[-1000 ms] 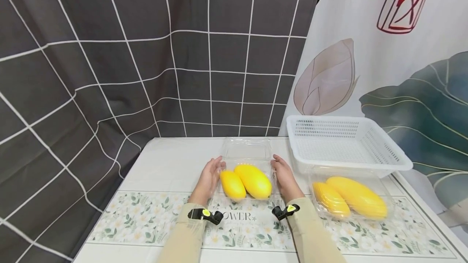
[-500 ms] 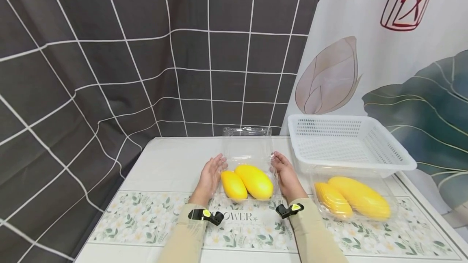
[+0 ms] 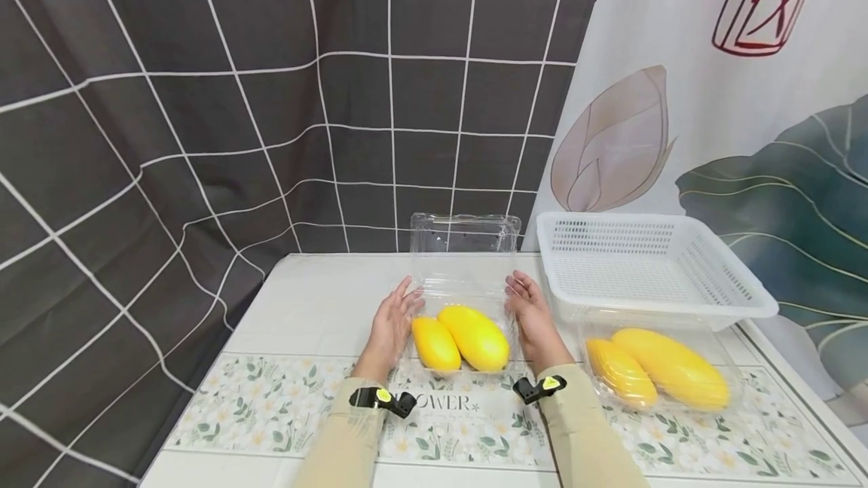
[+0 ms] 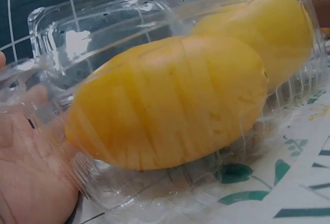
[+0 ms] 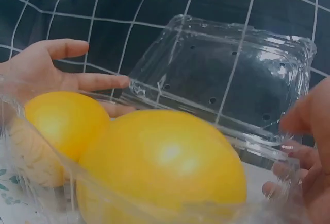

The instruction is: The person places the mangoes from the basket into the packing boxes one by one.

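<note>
A clear plastic clamshell box (image 3: 515, 349) stands on the table with its lid (image 3: 464, 236) tilted up at the back. Inside lie two yellow mangoes, a smaller one (image 3: 435, 343) on the left and a larger one (image 3: 475, 337) on the right. My left hand (image 3: 389, 322) is at the box's left side, fingers stretched toward the hinge. At the right side, my right hand (image 3: 534, 318) has gently bent fingertips at the hinge corner. Through the clear wall in the right wrist view, several right fingers show, with one digit (image 5: 296, 123) at the lid's edge.
To the right sits a second clamshell box (image 3: 728, 367), its lid down over two yellow mangoes (image 3: 671, 367). Behind that box is a white perforated basket (image 3: 658, 300). A flowered runner (image 3: 271, 405) crosses the white table, and a dark grid-patterned curtain (image 3: 353, 119) hangs behind.
The lid has risen from lying back on the table to standing tilted up. Both hands have shifted slightly away from me along the box sides. The mangoes stay in place.
</note>
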Available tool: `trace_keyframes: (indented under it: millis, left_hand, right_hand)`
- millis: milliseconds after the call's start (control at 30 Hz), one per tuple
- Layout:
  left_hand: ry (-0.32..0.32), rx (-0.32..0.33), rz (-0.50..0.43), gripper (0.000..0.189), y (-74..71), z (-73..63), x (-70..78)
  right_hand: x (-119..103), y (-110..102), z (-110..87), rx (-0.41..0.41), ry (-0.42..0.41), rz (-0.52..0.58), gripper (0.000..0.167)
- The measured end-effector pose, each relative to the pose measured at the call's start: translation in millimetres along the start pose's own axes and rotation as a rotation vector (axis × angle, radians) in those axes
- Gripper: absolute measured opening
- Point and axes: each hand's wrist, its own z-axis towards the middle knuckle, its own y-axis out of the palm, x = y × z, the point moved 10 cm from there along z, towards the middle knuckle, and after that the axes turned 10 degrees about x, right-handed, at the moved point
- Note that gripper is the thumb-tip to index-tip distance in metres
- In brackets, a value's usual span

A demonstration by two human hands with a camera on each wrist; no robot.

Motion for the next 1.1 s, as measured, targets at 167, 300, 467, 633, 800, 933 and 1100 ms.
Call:
trace_keyframes:
  millis: [167, 300, 467, 633, 800, 933, 1100]
  left_hand:
    - [0.004, -0.010, -0.021, 0.061, 1.3, -0.8, 10.1]
    - [0.014, -0.010, 0.013, 0.067, -0.6, -1.9, 23.0]
    - [0.009, -0.022, 0.101, 0.074, 0.7, -4.8, 42.8]
    - [-0.077, -0.024, 0.205, 0.081, 6.0, -12.9, 55.0]
    - [-0.135, -0.021, 0.314, 0.091, 9.7, -24.0, 65.0]
    - [-0.180, -0.011, 0.396, 0.099, 9.2, -33.0, 67.1]
    - [-0.182, 0.003, 0.483, 0.100, 10.9, -40.5, 69.9]
  right_hand:
    - [-11.7, 0.7, -4.9, -0.002, 0.006, -0.059, 0.056]
    - [-23.2, 4.8, -12.9, -0.039, 0.027, -0.178, 0.068]
    - [-37.3, 12.8, -26.8, -0.068, 0.100, -0.256, 0.086]
    - [-51.4, 17.1, -40.5, -0.066, 0.141, -0.304, 0.100]
    - [-58.4, 17.2, -50.1, -0.100, 0.179, -0.374, 0.109]
    - [-59.2, 14.5, -55.6, -0.141, 0.203, -0.460, 0.112]
    - [-59.4, 15.1, -60.4, -0.196, 0.199, -0.522, 0.101]
